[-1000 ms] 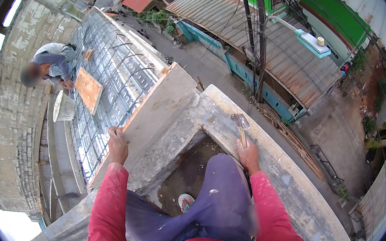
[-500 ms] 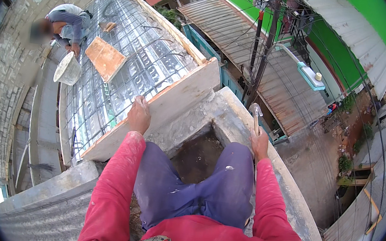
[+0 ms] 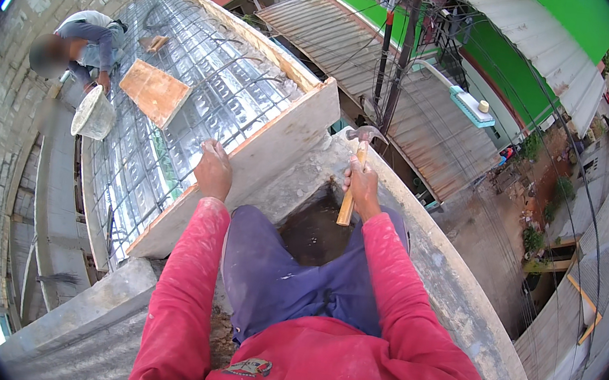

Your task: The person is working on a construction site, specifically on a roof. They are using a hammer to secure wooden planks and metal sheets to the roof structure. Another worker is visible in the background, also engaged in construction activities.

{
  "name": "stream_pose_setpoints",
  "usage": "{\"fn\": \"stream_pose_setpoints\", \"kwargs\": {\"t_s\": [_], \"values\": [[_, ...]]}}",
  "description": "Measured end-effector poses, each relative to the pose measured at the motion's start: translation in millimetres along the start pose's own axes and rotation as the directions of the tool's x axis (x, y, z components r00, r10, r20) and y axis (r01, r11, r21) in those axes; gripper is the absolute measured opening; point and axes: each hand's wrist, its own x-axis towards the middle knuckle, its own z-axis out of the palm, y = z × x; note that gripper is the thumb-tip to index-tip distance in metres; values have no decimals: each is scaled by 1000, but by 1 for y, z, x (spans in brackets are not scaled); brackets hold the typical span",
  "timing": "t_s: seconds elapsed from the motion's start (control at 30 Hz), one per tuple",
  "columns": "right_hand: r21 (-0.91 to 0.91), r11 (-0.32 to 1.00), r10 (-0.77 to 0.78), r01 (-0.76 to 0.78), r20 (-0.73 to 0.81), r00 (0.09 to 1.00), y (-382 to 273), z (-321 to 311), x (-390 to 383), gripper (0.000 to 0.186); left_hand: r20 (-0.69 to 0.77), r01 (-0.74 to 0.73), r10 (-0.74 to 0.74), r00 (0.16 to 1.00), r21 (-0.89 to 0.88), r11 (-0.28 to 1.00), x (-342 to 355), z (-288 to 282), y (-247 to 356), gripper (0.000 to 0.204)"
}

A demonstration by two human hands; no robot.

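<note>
My right hand (image 3: pixel 365 187) is closed around the wooden handle of a claw hammer (image 3: pixel 348 204). Its metal head points away from me, above the concrete ledge (image 3: pixel 421 220). My left hand (image 3: pixel 214 172) has its fingers curled over the top edge of a formwork board (image 3: pixel 280 141); the fingertips are partly hidden. Behind that board lies a mesh of steel bars (image 3: pixel 203 88) over shiny ribbed metal decking. Between my knees is a dark square opening (image 3: pixel 315 230) in the concrete.
On the mesh lies an orange-brown board (image 3: pixel 154 92). At the far left a bent-over person (image 3: pixel 93 38) holds a pale bucket (image 3: pixel 94 115). Past the ledge on my right is a drop to the ground, with a utility pole (image 3: pixel 403 59), wires and a street lamp (image 3: pixel 472 106).
My right hand has swung the hammer inward from the right, to in front of my right knee. My left hand stays at the board's edge. The view has shifted slightly.
</note>
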Motion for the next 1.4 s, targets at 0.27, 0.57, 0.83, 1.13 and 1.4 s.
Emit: {"fn": "stream_pose_setpoints", "kwargs": {"t_s": [0.27, 0.57, 0.83, 1.13, 1.4], "values": [[475, 825, 163, -306, 318, 934, 56, 49, -24, 34, 94, -15, 7, 996, 80, 997, 4, -2, -11, 25], [460, 778, 178, -428, 492, 852, 57, 57, -11, 34, -113, -141, 136, 984, -41, 989, 1, -30, 8, 18], [341, 851, 219, -398, 459, 861, 49, 56, -9, 37, 615, 720, -375, 694, -592, 363, -117, -39, 34, 18], [280, 905, 205, -319, 368, 907, 56, 64, -14, 34, 847, 896, -375, 378, -436, -83, -145, 4, 12, 34], [287, 921, 173, -263, 303, 937, 50, 75, -15, 30, 856, 879, -361, 371, -449, -162, -116, 42, -26, 27]]}}
